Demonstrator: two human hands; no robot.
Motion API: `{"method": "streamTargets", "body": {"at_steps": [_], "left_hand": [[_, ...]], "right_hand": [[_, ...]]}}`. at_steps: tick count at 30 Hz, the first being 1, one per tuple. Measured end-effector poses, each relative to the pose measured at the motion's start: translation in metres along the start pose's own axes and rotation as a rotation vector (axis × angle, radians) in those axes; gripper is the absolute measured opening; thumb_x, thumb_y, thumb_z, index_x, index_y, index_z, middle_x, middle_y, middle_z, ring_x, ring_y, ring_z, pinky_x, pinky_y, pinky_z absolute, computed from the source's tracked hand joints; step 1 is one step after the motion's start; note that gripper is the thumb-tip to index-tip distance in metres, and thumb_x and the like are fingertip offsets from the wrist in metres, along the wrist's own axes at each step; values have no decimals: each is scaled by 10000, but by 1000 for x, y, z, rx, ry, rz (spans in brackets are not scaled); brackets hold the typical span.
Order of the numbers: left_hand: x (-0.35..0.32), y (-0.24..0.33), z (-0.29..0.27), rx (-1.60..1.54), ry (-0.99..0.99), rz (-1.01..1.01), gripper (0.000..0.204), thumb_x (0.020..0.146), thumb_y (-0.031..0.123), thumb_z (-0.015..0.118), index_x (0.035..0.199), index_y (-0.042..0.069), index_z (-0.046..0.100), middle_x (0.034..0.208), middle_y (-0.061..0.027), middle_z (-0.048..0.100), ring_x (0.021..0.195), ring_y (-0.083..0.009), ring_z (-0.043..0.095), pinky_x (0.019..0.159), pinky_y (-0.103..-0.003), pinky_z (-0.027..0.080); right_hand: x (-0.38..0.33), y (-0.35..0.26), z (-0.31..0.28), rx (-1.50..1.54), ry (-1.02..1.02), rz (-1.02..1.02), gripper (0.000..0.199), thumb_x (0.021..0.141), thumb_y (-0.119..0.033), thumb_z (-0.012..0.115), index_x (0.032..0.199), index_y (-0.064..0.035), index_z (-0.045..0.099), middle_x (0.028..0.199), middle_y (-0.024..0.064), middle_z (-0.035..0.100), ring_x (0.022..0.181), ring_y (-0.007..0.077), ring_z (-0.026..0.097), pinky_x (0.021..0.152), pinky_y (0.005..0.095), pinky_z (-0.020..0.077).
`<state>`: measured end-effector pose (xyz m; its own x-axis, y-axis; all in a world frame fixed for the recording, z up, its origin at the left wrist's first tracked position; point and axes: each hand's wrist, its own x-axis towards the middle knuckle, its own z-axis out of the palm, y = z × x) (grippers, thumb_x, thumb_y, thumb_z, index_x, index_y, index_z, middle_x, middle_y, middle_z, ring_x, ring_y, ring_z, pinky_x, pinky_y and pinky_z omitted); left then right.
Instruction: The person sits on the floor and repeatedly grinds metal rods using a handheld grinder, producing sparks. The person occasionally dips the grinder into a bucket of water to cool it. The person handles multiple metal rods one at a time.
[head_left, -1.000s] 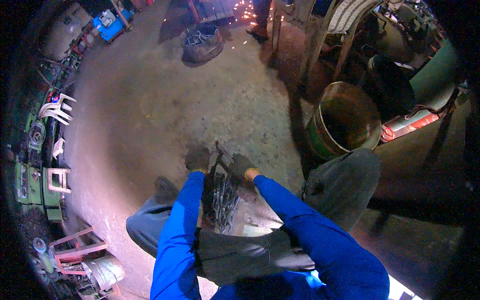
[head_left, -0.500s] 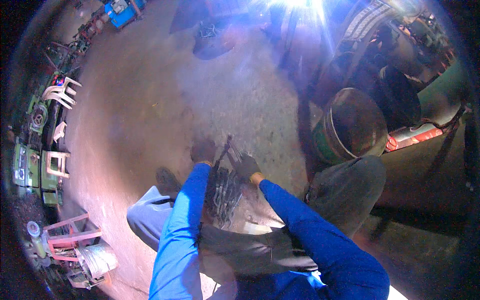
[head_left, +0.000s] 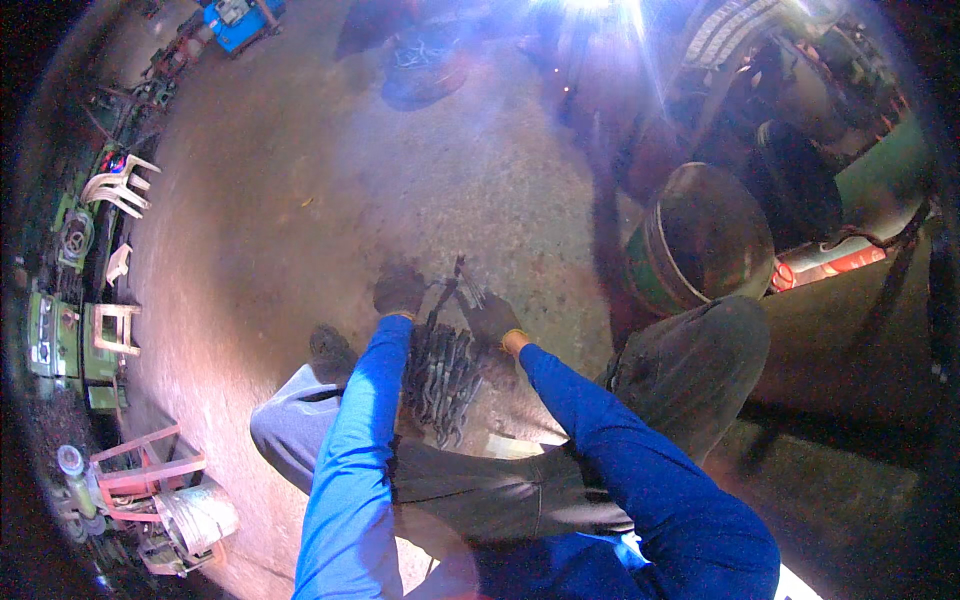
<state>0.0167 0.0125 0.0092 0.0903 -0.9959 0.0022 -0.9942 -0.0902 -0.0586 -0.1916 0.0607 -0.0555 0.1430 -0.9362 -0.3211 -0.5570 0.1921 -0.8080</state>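
Note:
Both my hands wear dark gloves and are held low over the floor. My left hand [head_left: 400, 290] is rounded and closed; what it holds is too dark to make out. Opposite it, my right hand [head_left: 493, 320] is closed around thin metal rods [head_left: 470, 292], whose ends point up and to the left. A dark upright metal piece [head_left: 459, 268] shows between the hands. Below them, between my legs, lies a bundle of dark metal pieces [head_left: 440, 380], long and narrow, some with bent or hooked ends.
An open drum [head_left: 650, 250] stands to the right, beside a dark round container [head_left: 795, 190]. Far ahead, a dark shallow heap [head_left: 420, 75] of metal lies near a glaring light. Pale plastic chairs [head_left: 117, 325] and a reddish metal frame [head_left: 150, 465] line the left side.
My left hand has shifted slightly left and up, away from the right hand. The bundle shows more plainly. Small bright sparks appear near the light ahead.

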Motion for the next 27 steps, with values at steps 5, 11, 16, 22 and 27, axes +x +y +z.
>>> {"method": "streamTargets", "body": {"at_steps": [5, 11, 16, 22, 27], "left_hand": [[-6, 9, -12, -43, -147, -132, 420, 893, 366, 471, 1261, 206, 597, 1306, -105, 580, 1245, -332, 499, 982, -498, 445], [-14, 1, -18, -36, 14, -7, 490, 916, 515, 474, 1060, 91, 673, 979, -184, 686, 884, -392, 649, 783, -509, 518], [-8, 17, -25, 13, -178, -97, 369, 889, 352, 482, 1128, 155, 682, 1231, -135, 614, 1142, -359, 560, 940, -494, 466], [-3, 18, -29, -91, -175, -53, 370, 899, 354, 478, 1097, 115, 678, 1140, -154, 649, 1041, -360, 620, 902, -509, 479], [4, 26, -14, -23, -4, -30, 347, 867, 394, 543, 970, 99, 693, 997, -167, 668, 914, -371, 642, 798, -512, 502]], "right_hand": [[-10, -15, -20, -164, -101, -208, 547, 887, -481, 545, 1193, -29, 588, 1043, 287, 632, 982, 437, 613, 849, 489, 473], [-11, -28, -14, 141, 81, -104, 471, 834, -455, 625, 1011, -20, 605, 923, 248, 655, 862, 452, 624, 743, 539, 486], [-22, -28, -23, 146, 123, -174, 422, 851, -430, 611, 955, -21, 600, 938, 244, 645, 860, 456, 612, 743, 534, 485], [-18, -26, -16, 153, 78, -117, 440, 863, -414, 597, 1106, -48, 588, 985, 248, 628, 869, 456, 607, 750, 536, 480], [5, 15, -8, -278, -66, -399, 527, 873, -398, 565, 1307, -107, 496, 1015, 249, 625, 918, 452, 606, 790, 528, 481]]}}
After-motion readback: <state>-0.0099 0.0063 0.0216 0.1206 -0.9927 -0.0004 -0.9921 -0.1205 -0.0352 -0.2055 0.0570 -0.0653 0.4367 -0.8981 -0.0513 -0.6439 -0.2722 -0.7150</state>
